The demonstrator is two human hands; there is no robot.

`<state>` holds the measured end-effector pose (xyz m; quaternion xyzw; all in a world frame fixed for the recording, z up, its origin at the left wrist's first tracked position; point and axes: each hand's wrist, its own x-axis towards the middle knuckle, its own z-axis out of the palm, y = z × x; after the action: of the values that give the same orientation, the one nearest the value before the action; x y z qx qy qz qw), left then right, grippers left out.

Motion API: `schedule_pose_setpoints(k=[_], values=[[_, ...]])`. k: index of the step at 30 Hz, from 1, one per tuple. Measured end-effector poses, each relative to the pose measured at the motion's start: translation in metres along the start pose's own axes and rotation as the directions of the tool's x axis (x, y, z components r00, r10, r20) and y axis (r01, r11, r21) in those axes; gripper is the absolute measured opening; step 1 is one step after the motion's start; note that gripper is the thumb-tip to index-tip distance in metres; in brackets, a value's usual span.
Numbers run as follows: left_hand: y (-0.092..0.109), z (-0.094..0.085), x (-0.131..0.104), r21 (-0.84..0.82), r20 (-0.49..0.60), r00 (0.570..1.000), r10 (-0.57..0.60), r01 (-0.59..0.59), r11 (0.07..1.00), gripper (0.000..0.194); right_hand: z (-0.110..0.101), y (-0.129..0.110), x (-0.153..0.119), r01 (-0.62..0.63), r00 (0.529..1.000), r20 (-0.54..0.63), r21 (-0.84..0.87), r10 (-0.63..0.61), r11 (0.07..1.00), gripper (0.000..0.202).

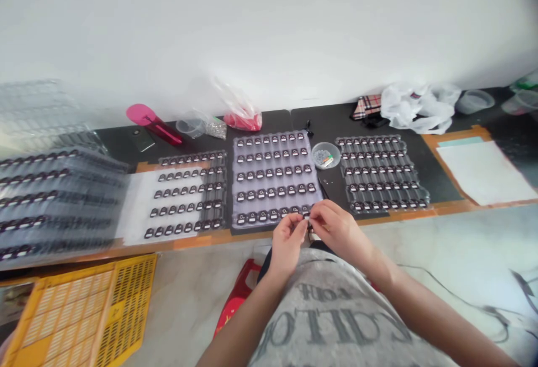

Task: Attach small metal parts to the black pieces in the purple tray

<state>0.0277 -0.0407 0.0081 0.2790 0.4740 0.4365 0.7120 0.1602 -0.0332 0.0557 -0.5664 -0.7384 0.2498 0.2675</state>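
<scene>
My left hand (289, 239) and my right hand (337, 226) meet at the near right corner of a lilac tray (275, 165). Their fingertips are closed on a small black part (306, 216) with a pale label, mostly hidden by the fingers. Rows of similar black parts, each with a white label and a ring mark, lie in the tray. Just right of it stands a round clear tub (325, 156) of tiny pale pieces. A thin dark tool (324, 189) lies between the tub and my right hand.
To the right sits a dark-looking clear tray (380, 179) of parts; to the left, another tray (213, 184) and a tall tray stack (90, 204). White plastic bags (414, 108) and a pink object (155, 124) line the wall. Below are a yellow crate (84, 311) and red stool (239, 294).
</scene>
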Motion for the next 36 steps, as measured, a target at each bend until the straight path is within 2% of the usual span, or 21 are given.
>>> schedule_pose_setpoints(k=[17, 31, 36], values=[[0.0029, 0.0002, -0.0015, -0.023, 0.002, 1.0, -0.018, 0.018, 1.0, 0.022, -0.0006, -0.001, 0.0012, 0.006, 1.0, -0.024, 0.055, -0.005, 0.998, 0.013], [0.001, 0.0013, -0.0035, -0.028, -0.017, 1.0, -0.005, 0.005, 1.0, 0.023, 0.0012, -0.0037, -0.0033, -0.209, 0.974, -0.038, 0.233, 0.224, 0.95, 0.01], [0.0002, 0.0027, -0.0041, -0.027, -0.018, 1.0, -0.007, 0.007, 1.0, 0.021, 0.0041, -0.0009, -0.0048, -0.343, 0.934, 0.048, 0.39, 0.353, 0.855, 0.011]])
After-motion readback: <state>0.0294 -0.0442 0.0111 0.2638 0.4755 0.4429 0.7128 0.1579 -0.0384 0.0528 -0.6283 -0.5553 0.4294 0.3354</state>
